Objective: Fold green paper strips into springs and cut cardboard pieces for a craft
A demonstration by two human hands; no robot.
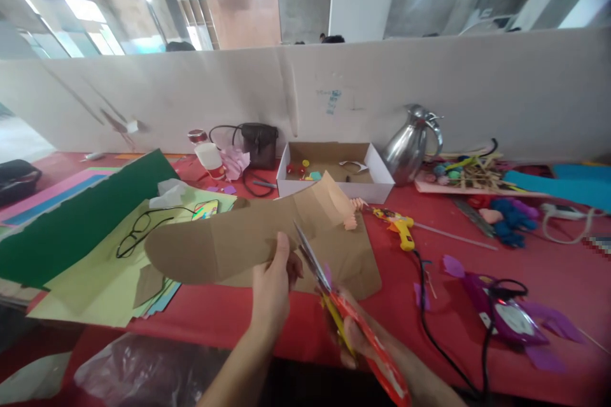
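My left hand (274, 283) pinches the lower edge of a long piece of brown cardboard (205, 245), thumb on top. The piece has a rounded left end and a folded, lighter right end. In my right hand (358, 331) is a pair of scissors (334, 302) with red and yellow handles. Its blades point up and left, close to the cardboard's edge beside my left thumb. From this angle I cannot tell whether the blades touch the cardboard. Another brown cardboard sheet (365, 267) lies beneath on the red table.
A white box (334, 191) with small scraps stands behind, beside a steel jug (408, 146). On the right lie a yellow glue gun (405, 232), its black cord and a purple packet (506, 315). Eyeglasses (140, 232) rest on light green paper (100, 280) at left.
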